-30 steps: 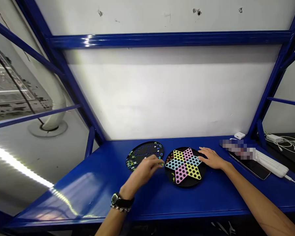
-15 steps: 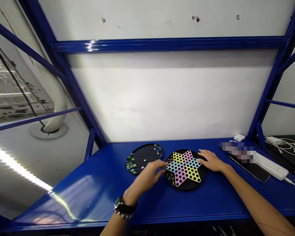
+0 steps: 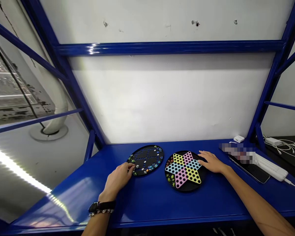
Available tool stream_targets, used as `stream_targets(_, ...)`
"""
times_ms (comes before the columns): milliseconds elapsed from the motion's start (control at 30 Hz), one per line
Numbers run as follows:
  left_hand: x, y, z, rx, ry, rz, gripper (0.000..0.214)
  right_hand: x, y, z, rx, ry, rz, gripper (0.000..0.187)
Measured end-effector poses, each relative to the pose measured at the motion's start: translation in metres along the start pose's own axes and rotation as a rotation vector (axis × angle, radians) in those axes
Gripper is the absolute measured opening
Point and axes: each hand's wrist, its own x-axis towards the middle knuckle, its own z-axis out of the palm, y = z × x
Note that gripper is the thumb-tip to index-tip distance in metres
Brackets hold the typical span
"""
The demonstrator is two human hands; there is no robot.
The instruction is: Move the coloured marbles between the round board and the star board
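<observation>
My left hand point(image 3: 120, 178) is at the front left edge of a black round tray point(image 3: 138, 154) with colored glass marbles around its rim. Its fingertips are pinched together over the marbles, and whether anything is between them is too small to make out. A second black round tray point(image 3: 188, 189) holds a star-shaped Chinese checkers board point(image 3: 184, 167) in yellow, pink and light blue, full of holes. Red and green marbles point(image 3: 170, 179) lie in this tray, left of the star. My right hand point(image 3: 211, 162) rests on this tray's right edge, fingers stretched out.
Both trays stand on a blue metal shelf point(image 3: 147, 203) with a white wall behind. At the right lie a black phone point(image 3: 250, 168), a white power strip point(image 3: 270, 166) and a small white adapter point(image 3: 239, 139). Blue frame posts point(image 3: 75, 88) rise at both sides.
My left hand has moved left, from the star board's left tip to the front left edge of the other tray, and its fingers have closed. My right hand has stayed in place.
</observation>
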Motion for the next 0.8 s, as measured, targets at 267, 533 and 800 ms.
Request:
stream_targets(267, -0.003, 0.009, -0.005, 0.005, -0.063, 0.055, 0.032, -0.001, -0.001, -0.001, -0.004, -0.006, 0.004, 0.077)
stream_targets(533, -0.009, 0.044, -0.008, -0.342, 0.045, 0.213, 0.031, -0.001, -0.002, -0.002, 0.002, -0.007, -0.002, 0.077)
stream_targets(800, -0.041, 0.119, -0.008, -0.551, -0.244, 0.654, 0.020, -0.001, -0.002, -0.002, -0.008, -0.004, -0.007, 0.074)
